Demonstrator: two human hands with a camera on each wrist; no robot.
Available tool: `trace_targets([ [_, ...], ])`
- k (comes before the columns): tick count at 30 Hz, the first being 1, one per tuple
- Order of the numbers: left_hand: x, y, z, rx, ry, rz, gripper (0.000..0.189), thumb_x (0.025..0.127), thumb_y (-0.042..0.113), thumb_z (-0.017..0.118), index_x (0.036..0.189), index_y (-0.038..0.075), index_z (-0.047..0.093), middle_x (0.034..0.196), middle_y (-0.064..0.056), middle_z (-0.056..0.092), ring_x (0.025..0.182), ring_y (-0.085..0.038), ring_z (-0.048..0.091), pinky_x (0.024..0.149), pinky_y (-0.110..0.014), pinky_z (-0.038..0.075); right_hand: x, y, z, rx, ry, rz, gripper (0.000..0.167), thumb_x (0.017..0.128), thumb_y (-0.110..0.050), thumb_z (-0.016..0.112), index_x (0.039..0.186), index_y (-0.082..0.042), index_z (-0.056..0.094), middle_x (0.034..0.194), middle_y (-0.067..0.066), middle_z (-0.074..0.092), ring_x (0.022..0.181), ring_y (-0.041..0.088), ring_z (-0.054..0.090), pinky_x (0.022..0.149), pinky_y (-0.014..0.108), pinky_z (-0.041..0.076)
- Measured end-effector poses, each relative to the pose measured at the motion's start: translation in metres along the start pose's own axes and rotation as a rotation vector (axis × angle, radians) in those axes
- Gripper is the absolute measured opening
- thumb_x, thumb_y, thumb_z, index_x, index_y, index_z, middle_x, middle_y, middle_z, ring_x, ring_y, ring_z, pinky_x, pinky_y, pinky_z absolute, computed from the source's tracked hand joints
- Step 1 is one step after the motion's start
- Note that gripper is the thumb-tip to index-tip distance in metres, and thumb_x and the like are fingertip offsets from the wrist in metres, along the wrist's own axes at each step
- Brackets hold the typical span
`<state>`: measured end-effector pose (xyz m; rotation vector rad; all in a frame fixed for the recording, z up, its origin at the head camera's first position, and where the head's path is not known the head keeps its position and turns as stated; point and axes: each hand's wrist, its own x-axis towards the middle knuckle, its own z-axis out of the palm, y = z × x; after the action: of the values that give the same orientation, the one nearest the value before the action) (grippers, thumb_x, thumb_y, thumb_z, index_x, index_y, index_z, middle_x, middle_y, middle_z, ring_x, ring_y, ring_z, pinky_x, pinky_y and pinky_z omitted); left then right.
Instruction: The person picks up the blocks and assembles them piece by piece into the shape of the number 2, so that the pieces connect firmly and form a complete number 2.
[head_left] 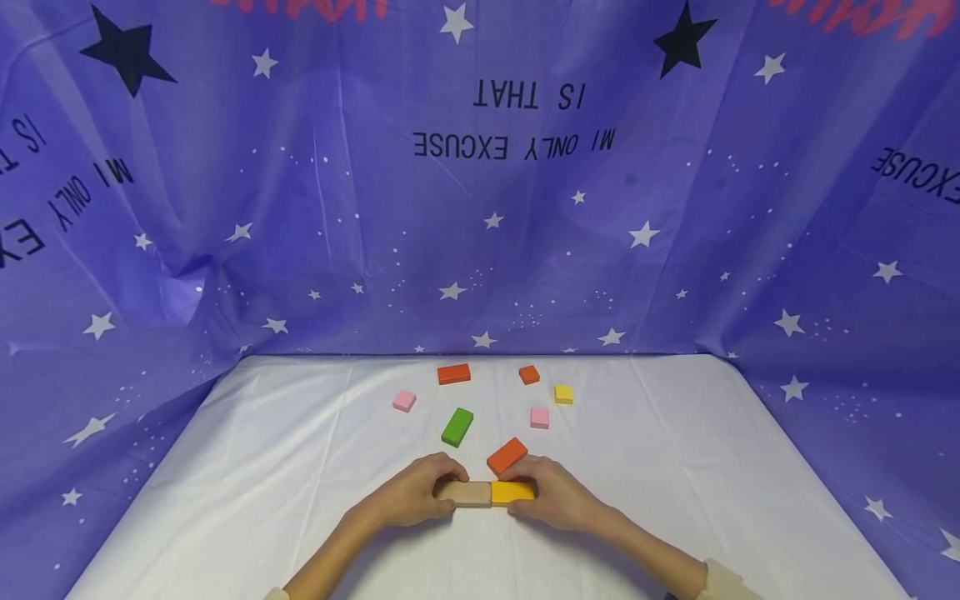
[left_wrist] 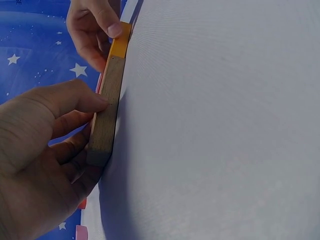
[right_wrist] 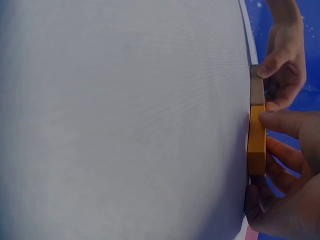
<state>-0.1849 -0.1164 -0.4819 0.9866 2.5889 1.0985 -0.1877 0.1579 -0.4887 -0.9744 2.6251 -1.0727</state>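
Observation:
End to end on the white cloth lie a plain wooden block [head_left: 472, 494] and a yellow block [head_left: 510, 493], their short ends touching. My left hand [head_left: 415, 492] grips the wooden block, thumb on the near side and fingers on the far side. The yellow block is held the same way by my right hand [head_left: 558, 493]. An orange-red block [head_left: 507, 456] lies just beyond the right fingers, at an angle. In the left wrist view the thumb presses the side of the wooden block [left_wrist: 107, 115]; in the right wrist view the other thumb presses the yellow block [right_wrist: 256, 135].
Farther back on the white-covered table [head_left: 300, 450] lie a green block [head_left: 457, 427], an orange-red block [head_left: 453, 374], a small orange-red block [head_left: 529, 374], a small yellow block [head_left: 564, 394], and two pink blocks, one left [head_left: 404, 401], one right [head_left: 539, 417]. A purple star-patterned curtain [head_left: 405, 242] surrounds the table.

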Motion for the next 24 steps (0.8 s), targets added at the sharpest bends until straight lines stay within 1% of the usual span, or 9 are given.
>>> trace_targets([
  [7, 0.001, -0.001, 0.001, 0.004, -0.001, 0.016, 0.028, 0.079, 0.002, 0.074, 0.105, 0.012, 0.067, 0.093, 0.010, 0.057, 0.084, -0.006, 0.052, 0.077, -0.024, 0.046, 0.004, -0.001, 0.005, -0.016, 0.026, -0.016, 0.029, 0.082, -0.016, 0.082, 0.109, -0.010, 0.074, 0.104, -0.004, 0.071, 0.093, 0.010, 0.059, 0.084, 0.031, 0.050],
  [13, 0.000, -0.003, 0.001, 0.019, 0.010, 0.037, 0.028, 0.079, 0.002, 0.074, 0.105, 0.011, 0.067, 0.093, 0.009, 0.057, 0.084, -0.006, 0.053, 0.077, -0.024, 0.046, 0.007, -0.002, 0.010, -0.006, 0.049, 0.008, 0.030, 0.081, -0.017, 0.083, 0.109, -0.010, 0.075, 0.102, -0.007, 0.071, 0.092, 0.008, 0.059, 0.085, 0.031, 0.050],
  [18, 0.001, -0.003, 0.001, 0.014, 0.002, 0.031, 0.029, 0.079, 0.001, 0.073, 0.105, 0.011, 0.067, 0.093, 0.009, 0.057, 0.084, -0.006, 0.053, 0.078, -0.024, 0.046, 0.008, -0.004, 0.013, -0.026, 0.075, 0.035, 0.029, 0.080, -0.019, 0.085, 0.106, -0.013, 0.076, 0.100, -0.011, 0.069, 0.090, 0.007, 0.058, 0.083, 0.031, 0.049],
  [24, 0.000, 0.001, -0.002, 0.008, -0.008, 0.018, 0.028, 0.080, 0.001, 0.074, 0.106, 0.010, 0.067, 0.096, 0.008, 0.058, 0.086, -0.007, 0.053, 0.079, -0.025, 0.046, 0.008, -0.010, 0.015, -0.058, 0.101, 0.065, 0.030, 0.077, -0.023, 0.086, 0.104, -0.015, 0.077, 0.099, -0.010, 0.069, 0.089, 0.009, 0.056, 0.079, 0.031, 0.046],
])
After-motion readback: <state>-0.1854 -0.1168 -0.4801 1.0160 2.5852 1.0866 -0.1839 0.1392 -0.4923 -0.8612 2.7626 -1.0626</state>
